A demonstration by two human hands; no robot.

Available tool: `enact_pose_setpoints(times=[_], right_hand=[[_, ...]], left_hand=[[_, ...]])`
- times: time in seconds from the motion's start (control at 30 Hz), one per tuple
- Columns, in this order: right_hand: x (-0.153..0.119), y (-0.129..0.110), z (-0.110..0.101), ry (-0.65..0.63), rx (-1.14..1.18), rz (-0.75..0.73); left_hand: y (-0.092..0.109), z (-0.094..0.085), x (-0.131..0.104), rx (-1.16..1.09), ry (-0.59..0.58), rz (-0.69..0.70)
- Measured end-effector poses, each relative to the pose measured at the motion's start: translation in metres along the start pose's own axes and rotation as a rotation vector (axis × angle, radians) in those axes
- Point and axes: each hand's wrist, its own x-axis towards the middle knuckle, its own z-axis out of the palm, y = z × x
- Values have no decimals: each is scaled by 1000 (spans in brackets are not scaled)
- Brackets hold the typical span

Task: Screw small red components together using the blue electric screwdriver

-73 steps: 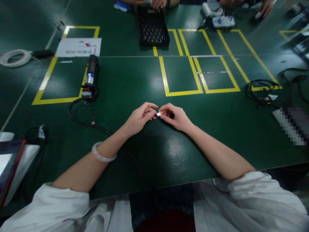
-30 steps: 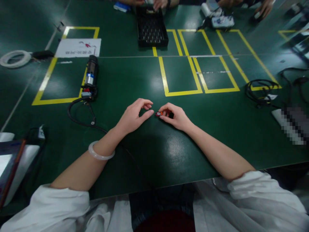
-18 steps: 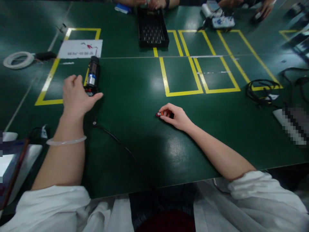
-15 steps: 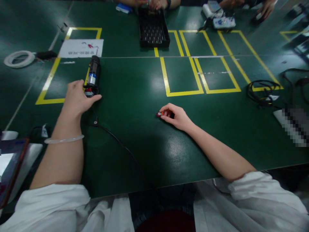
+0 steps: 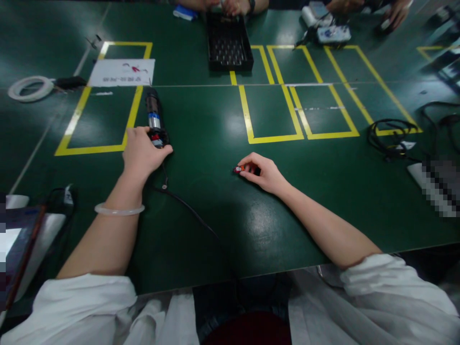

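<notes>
On the left half of the green table, my left hand (image 5: 145, 151) grips the lower end of a black cylindrical device (image 5: 154, 112) that has a blue and silver band. Its far end points away from me, and a black cable (image 5: 190, 209) runs from its near end toward the table's front edge. Near the middle, my right hand (image 5: 262, 172) rests on the table and pinches a small red and orange part (image 5: 238, 169) between thumb and fingers. The fingertips hide some of that part.
A black tray (image 5: 230, 64) stands at the back, with a person's hands behind it. A white labelled card (image 5: 122, 73) and a white ring (image 5: 30, 89) lie at the left. Coiled black cables (image 5: 391, 139) are at the right. Yellow tape outlines mark the table.
My left hand and the black device have moved to the right, out of the left yellow outline, and the cable has shifted along. My right hand has hardly moved.
</notes>
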Motion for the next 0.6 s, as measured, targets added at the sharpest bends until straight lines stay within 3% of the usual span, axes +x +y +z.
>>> enact_pose_setpoints(times=[0.1,0.4,0.6], right_hand=[[0,1,1,12,23,16],[0,-1,1,60,-17,-30],[-1,-1,2,63,-70,-65]], left_hand=[[36,7,-13,22,1,-109],[121,27,-61,-1,-93,226],[147,30,-85,-17,-141,369]])
